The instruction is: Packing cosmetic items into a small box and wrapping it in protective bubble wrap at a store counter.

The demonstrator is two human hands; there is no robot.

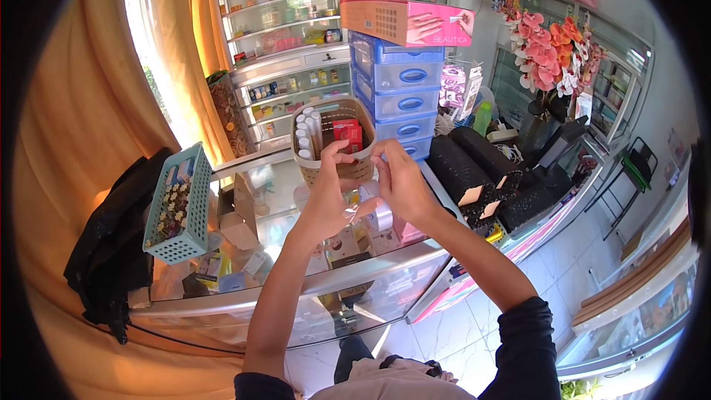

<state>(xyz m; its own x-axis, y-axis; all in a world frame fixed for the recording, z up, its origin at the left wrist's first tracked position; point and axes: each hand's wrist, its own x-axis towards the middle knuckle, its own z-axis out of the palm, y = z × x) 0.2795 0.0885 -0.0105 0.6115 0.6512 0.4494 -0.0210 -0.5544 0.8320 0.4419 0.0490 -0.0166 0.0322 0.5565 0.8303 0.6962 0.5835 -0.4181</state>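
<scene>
My left hand (328,200) is raised above the glass counter, its index finger curled and its thumb stretched over a roll of tape (382,212). My right hand (404,180) is just to the right, with fingertips drawn together above the roll. Whether either hand grips the roll or a thin strip of tape cannot be made out. Just beyond both hands stands a beige plastic basket (311,171). Several white-capped tubes (307,130) stand upright in its left side, and red boxes (348,134) lie in its right side.
A glass display counter (278,194) runs beneath my hands. On its left are a teal basket (194,208) of hair clips and an open cardboard box (238,214). Blue plastic drawers (408,79) rise behind, topped by a pink box (439,25). Black-wrapped rolls (458,169) lie to the right.
</scene>
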